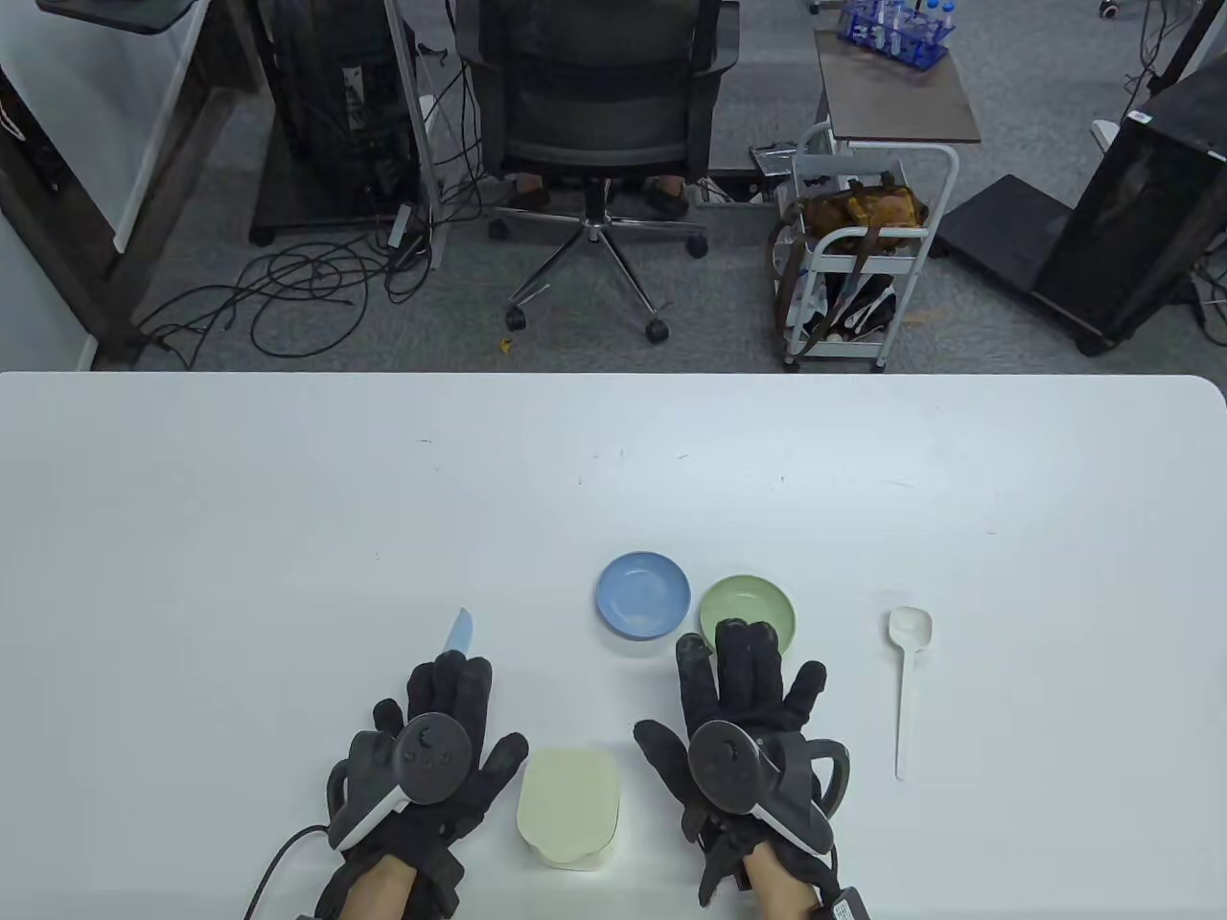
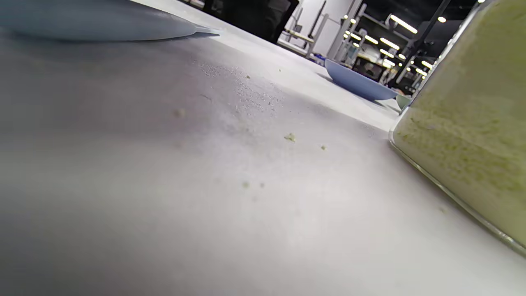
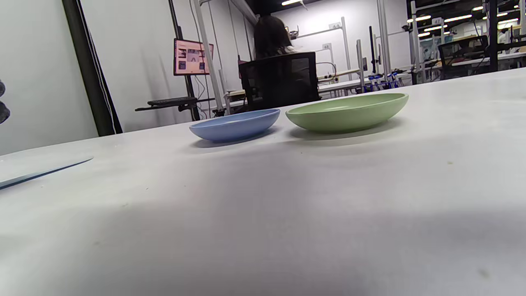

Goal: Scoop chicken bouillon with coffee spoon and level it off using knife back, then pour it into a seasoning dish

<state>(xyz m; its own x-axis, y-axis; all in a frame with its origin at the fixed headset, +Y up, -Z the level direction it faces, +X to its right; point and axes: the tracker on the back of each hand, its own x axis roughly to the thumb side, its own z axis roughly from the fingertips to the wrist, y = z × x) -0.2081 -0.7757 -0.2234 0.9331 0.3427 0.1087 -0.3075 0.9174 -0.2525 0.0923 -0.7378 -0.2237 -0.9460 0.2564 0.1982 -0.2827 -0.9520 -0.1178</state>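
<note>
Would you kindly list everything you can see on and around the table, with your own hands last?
Table: one, white, foreground.
Bouillon container: one, clear with pale yellow powder, between the hands.
Blue dish: one, table centre.
Green dish: one, right of the blue dish.
Spoon: one, white, far right.
Knife: one, light blue, partly under the left fingers.
Office chair: one, black, behind table.
Cart: one, white, beside chair.
Left hand: black glove, flat.
Right hand: black glove, flat.
</note>
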